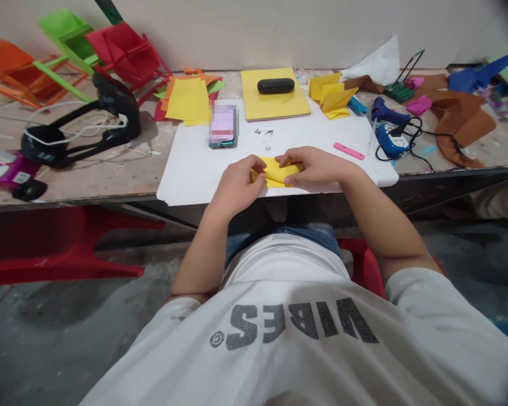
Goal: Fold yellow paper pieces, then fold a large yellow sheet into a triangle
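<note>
A small folded piece of yellow paper (275,172) lies on a white board (195,169) at the near edge of the table. My left hand (239,183) pinches its left end with curled fingers. My right hand (311,165) presses on its right end, fingers bent over the fold. Both hands touch the paper and nearly meet over it.
A phone (223,127) lies on the board beyond my hands, and a pink strip (349,151) to the right. Farther back are a yellow pad (275,104) with a black case (275,85), yellow paper sheets (188,100), folded yellow pieces (332,96) and a blue glue gun (387,127). A black stand (84,127) sits left.
</note>
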`<state>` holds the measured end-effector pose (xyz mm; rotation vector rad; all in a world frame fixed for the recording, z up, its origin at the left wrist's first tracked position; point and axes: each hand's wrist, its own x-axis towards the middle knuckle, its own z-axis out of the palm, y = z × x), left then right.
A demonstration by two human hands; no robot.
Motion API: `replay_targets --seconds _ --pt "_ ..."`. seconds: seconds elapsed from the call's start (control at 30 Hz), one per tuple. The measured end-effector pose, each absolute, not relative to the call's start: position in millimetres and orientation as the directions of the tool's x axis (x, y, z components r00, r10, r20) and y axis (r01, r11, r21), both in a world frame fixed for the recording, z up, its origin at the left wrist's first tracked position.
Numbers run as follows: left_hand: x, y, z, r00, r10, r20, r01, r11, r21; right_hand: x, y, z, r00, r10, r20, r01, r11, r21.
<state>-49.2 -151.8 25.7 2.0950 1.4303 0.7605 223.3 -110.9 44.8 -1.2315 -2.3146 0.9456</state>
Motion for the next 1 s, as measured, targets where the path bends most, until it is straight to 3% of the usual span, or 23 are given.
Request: replay_targets --seconds 0.17,0.37,1.0 --pt "-48.9 -135.1 26.6 0.407 0.899 0.160 0.687 -0.417 0.594 222.9 -122.7 45.0 -0.541 0.841 0.006 0.593 0.387 -0.706" --pt "-45.1 -116.3 25.3 0.441 0.894 0.076 0.708 -0.399 0.582 226.8 -123.8 39.5 -0.522 0.853 0.019 0.619 0.394 -0.679" --pt "-39.7 -98.0 21.2 0.438 0.899 0.025 0.803 -0.404 0.439 227.4 -122.8 37.6 -0.529 0.849 -0.015 0.691 0.420 -0.588"
